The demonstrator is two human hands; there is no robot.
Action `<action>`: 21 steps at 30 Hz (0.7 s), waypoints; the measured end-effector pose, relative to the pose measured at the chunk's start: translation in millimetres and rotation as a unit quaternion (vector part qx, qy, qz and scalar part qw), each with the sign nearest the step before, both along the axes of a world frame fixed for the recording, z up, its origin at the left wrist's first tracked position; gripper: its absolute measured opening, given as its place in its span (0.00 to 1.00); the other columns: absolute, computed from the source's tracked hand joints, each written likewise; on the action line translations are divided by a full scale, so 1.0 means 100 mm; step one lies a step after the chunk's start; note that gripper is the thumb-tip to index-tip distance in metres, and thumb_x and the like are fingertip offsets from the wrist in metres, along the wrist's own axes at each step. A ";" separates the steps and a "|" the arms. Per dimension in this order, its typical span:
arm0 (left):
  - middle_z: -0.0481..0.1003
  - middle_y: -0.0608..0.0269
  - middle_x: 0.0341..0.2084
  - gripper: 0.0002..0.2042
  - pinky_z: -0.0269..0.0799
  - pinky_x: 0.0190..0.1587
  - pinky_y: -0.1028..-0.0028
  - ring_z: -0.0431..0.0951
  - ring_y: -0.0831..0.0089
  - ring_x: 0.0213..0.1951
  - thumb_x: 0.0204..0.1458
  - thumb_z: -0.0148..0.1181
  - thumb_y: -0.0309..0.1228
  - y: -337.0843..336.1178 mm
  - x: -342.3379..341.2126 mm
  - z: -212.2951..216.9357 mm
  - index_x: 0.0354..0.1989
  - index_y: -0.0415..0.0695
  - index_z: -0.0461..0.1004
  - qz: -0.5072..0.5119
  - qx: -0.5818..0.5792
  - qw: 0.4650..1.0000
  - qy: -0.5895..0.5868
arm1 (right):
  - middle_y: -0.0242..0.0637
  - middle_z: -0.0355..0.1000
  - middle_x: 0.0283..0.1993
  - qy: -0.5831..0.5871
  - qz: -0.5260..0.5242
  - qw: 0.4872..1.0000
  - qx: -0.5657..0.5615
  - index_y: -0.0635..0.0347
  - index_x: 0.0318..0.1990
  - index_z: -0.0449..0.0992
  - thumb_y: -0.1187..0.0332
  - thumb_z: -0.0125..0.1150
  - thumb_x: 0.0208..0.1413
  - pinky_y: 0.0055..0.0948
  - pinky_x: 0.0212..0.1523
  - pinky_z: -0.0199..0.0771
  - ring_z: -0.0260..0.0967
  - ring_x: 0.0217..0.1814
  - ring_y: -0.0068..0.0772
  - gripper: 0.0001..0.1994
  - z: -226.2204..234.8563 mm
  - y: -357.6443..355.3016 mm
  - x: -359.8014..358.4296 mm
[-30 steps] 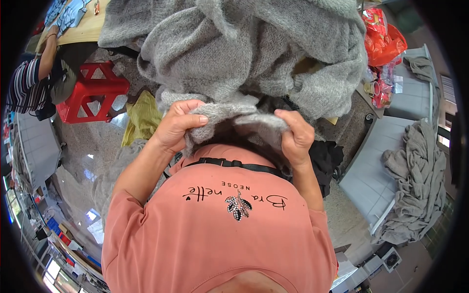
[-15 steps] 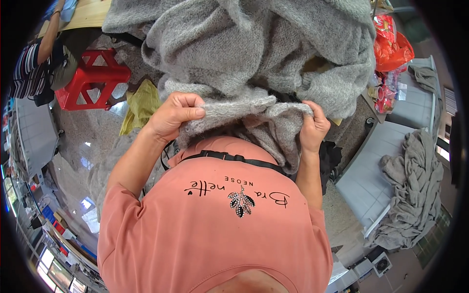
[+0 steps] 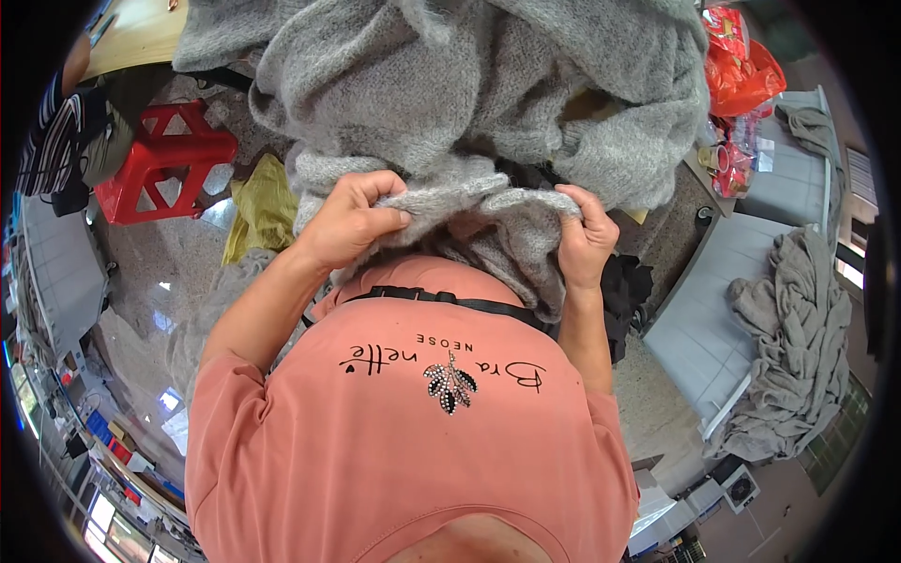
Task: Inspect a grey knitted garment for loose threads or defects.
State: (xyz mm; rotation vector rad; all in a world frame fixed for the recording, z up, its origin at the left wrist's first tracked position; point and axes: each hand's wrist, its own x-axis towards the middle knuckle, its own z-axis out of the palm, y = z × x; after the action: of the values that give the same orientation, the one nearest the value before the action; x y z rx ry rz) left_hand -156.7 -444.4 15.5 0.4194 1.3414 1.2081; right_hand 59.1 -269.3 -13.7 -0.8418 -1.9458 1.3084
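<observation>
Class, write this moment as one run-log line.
left hand: holds grey knit | right hand: holds grey knit | red stool: at left

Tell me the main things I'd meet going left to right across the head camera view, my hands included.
Red stool, yellow cloth or bag, your left hand, the gray knit stretched between your hands, your right hand, black cloth, heap of gray fabric.

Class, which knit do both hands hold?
The knit nearest the belt: left hand and right hand pinch it. The pile ahead and side heap lie outside their grip.
</observation>
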 end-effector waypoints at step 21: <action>0.70 0.72 0.18 0.01 0.59 0.22 0.85 0.65 0.88 0.21 0.45 0.55 0.23 0.41 0.38 0.08 0.25 0.39 0.72 0.028 0.068 0.997 -0.035 | 0.37 0.66 0.23 0.027 0.282 0.889 0.359 0.65 0.27 0.69 0.80 0.55 0.33 0.27 0.17 0.60 0.62 0.18 0.32 0.09 0.50 -0.34 -0.43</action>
State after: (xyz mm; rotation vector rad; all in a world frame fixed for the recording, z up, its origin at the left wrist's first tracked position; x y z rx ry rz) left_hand -118.9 -403.5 23.7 0.4345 1.2221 1.3546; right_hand 15.7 -302.8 35.8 0.1393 -2.4647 0.7381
